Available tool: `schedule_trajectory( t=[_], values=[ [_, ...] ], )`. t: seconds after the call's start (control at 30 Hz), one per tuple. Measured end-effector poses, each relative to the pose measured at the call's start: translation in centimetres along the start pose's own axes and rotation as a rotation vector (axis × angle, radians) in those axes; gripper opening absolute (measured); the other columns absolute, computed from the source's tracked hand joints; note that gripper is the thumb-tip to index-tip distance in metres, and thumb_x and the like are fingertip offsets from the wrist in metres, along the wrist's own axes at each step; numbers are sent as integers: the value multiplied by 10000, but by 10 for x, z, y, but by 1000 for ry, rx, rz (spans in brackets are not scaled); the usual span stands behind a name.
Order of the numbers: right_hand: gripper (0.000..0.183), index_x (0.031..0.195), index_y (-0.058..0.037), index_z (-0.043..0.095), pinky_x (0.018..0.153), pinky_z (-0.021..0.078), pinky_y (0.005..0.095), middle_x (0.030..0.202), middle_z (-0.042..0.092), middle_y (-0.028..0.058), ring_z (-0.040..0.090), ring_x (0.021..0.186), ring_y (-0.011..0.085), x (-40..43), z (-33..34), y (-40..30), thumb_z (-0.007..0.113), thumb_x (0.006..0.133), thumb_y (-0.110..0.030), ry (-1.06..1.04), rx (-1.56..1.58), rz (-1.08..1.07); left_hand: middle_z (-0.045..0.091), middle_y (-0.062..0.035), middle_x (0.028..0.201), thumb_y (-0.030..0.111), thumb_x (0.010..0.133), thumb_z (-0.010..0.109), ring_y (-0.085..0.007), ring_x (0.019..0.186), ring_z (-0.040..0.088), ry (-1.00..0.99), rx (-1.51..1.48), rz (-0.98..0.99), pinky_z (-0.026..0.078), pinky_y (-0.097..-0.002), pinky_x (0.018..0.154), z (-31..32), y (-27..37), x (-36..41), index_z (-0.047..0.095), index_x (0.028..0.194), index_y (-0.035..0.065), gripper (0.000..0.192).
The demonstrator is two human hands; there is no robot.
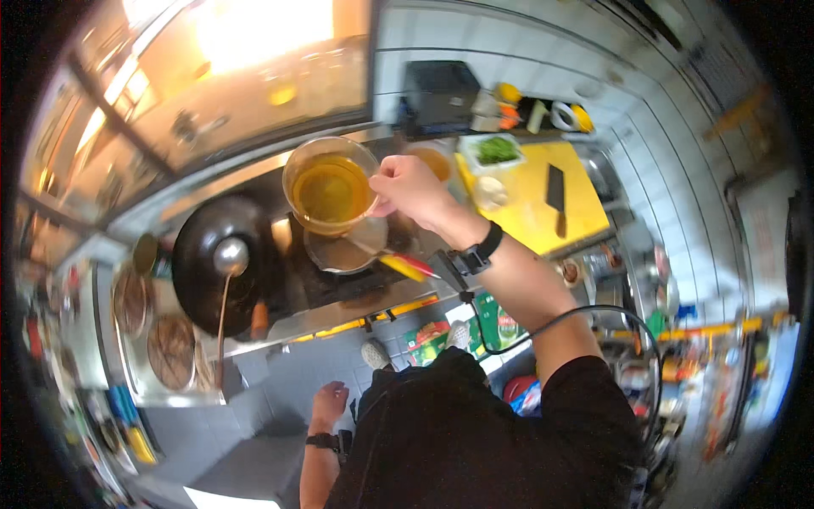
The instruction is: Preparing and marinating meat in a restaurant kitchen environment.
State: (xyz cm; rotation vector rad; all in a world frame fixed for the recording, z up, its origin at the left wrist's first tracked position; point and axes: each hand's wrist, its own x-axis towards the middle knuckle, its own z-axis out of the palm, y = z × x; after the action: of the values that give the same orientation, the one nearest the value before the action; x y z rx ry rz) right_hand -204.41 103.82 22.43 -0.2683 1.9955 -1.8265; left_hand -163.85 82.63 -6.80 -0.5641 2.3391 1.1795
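Note:
My right hand (407,189) grips the rim side of a see-through jug or bowl (299,156) of yellow oil-like liquid (334,191). It is raised over the stove's back edge, partly above a metal pan (340,261). A utensil with a yellow and red handle (407,264) lies across that pan; its kind is unclear. To the left, a black wok (197,273) holds a long-handled steel ladle (230,256). My left hand (329,402) hangs low beside my body, fingers loosely curled, with nothing visible in it.
On the right, a yellow cutting board (579,172) bears a cleaver (555,191) and a white tub of chopped greens (496,151). Another bowl of amber liquid (435,162) stands behind my right hand. A cable (591,310) loops from my wrist. Green cartons (420,340) sit on the floor.

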Motion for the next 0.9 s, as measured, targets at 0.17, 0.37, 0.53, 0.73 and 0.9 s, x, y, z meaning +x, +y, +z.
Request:
schedule_trajectory(
  t=[0.17, 0.37, 0.53, 0.73, 0.9],
  values=[
    [163, 822, 35, 570, 544, 580, 281, 732, 676, 131, 744, 666, 220, -106, -162, 20, 639, 908, -85, 217, -55, 12, 727, -155, 1120, 315, 921, 650, -330, 1008, 707, -243, 142, 183, 551, -403, 891, -11, 151, 38, 722, 1107, 52, 329],
    [153, 797, 34, 586, 516, 542, 295, 631, 637, 134, 724, 602, 181, -272, -341, 97, 652, 870, -83, 645, -363, 86, 706, -216, 1129, 195, 909, 645, -378, 1041, 674, -491, 329, 588, 535, -429, 920, 83, 368, 71, 695, 1155, 17, 307],
    [128, 760, 46, 584, 511, 533, 337, 599, 633, 153, 695, 539, 208, -379, -439, 175, 640, 835, -42, 923, -414, 214, 572, -294, 1325, 243, 920, 647, -462, 1240, 525, -110, 462, 1004, 420, -511, 1073, 230, 453, 168, 592, 1288, -43, 470],
    [160, 781, 30, 607, 639, 540, 483, 724, 636, 267, 658, 709, 455, -453, -521, 344, 667, 803, -117, 1197, -506, 385, 393, -356, 1462, 308, 1004, 523, -503, 1367, 363, 200, 755, 1066, 278, -560, 1162, 324, 508, 299, 463, 1371, -106, 556],
    [151, 791, 16, 608, 696, 543, 496, 782, 645, 262, 657, 770, 451, -460, -539, 483, 685, 805, -114, 1329, -333, 485, 370, -357, 1476, 362, 1050, 414, -507, 1362, 355, 240, 842, 1125, 270, -575, 1152, 349, 494, 311, 423, 1408, -107, 590]
  ],
)
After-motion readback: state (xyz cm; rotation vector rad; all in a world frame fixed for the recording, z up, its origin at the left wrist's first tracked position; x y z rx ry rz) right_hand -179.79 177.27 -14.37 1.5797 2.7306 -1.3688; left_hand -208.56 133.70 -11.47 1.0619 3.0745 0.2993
